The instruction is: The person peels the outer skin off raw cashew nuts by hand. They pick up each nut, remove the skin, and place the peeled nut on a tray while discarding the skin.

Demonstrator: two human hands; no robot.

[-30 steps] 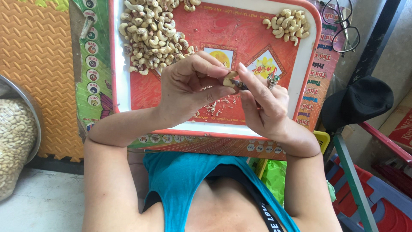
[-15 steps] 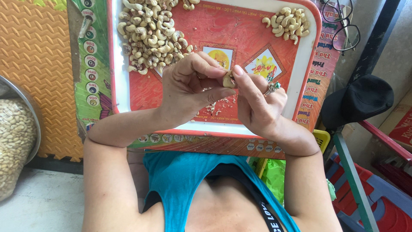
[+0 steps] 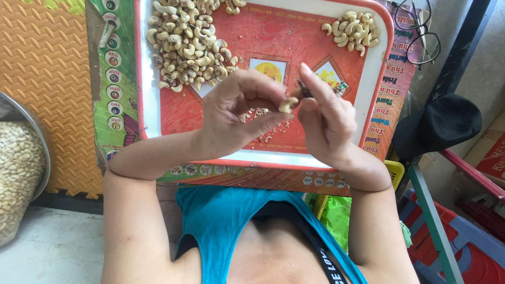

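My left hand pinches a pale cashew nut between thumb and fingertips above a red tray with a white rim. My right hand is pressed against the nut from the right and grips a small dark tool whose tip shows by the forefinger. A large heap of cashews with brownish skin lies in the tray's far left part. A small heap of pale cashews sits in the far right corner. Skin flakes lie under my hands.
A metal bowl full of cashews stands at the left on an orange foam mat. Spectacles and a black cap lie right of the tray. Red and blue plastic stools are at the lower right.
Both hands stay together over the tray. The nut has been turned a little between my left fingers, and my right forefinger has lifted straighter beside it.
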